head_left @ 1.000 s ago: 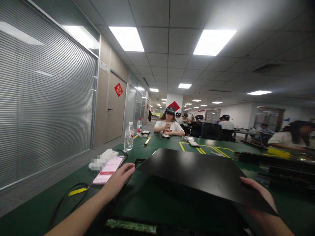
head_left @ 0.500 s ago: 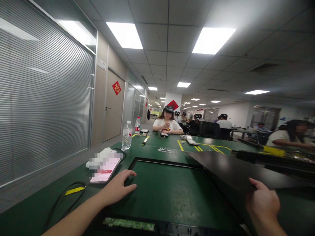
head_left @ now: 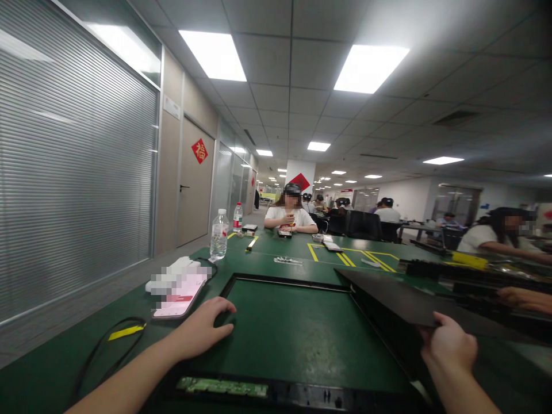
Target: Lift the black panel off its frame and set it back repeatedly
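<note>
A black rectangular frame lies flat on the green table, its middle open to the tabletop. Along its near side runs a green circuit board. My left hand is curled over the frame's left rail, thumb and index finger apart at the tips; its other fingers are mostly hidden. My right hand grips the near edge of a thin black panel, thumb on top and fingers underneath. The panel is tilted above the frame's right side and extends to the right.
Left of the frame are a phone, a white item, a black cable with a yellow tag, and a water bottle. Small parts lie beyond it. A co-worker sits opposite; another person's hand shows at right.
The black panel has shifted slightly and tilts more steeply, still in my right hand. Another person's hand has come into view at right. My left hand stays on the frame.
</note>
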The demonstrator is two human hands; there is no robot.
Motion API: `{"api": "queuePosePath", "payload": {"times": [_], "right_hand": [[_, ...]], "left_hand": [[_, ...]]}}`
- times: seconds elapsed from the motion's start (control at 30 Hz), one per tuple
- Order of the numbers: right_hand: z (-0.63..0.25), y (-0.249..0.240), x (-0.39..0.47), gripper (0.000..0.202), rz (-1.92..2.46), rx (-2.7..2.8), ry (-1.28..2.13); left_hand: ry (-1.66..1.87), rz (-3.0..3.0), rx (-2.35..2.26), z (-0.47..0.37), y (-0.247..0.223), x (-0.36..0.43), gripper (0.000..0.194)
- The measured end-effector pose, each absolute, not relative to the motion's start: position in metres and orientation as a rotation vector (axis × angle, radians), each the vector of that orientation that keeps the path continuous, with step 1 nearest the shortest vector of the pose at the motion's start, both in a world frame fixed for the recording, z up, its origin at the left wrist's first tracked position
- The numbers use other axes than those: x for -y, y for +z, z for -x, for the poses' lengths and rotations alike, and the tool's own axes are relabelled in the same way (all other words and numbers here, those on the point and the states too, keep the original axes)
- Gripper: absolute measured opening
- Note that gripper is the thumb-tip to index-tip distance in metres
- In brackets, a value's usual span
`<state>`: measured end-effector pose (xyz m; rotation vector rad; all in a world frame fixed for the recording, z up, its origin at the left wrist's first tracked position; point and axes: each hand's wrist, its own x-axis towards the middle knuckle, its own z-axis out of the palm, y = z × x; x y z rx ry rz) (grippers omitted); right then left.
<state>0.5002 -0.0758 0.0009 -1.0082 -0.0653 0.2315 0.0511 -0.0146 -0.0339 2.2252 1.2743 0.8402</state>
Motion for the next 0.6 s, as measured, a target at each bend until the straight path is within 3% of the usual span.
{"api": "queuePosePath", "payload": {"times": [0.6], "right_hand": [[-0.535,-0.025,0.062,0.029,1.105,-0.073,0.514]], "left_hand": [[0.806,-2.284,-1.239,-0.050,-0.035,0.016,0.028]]}}
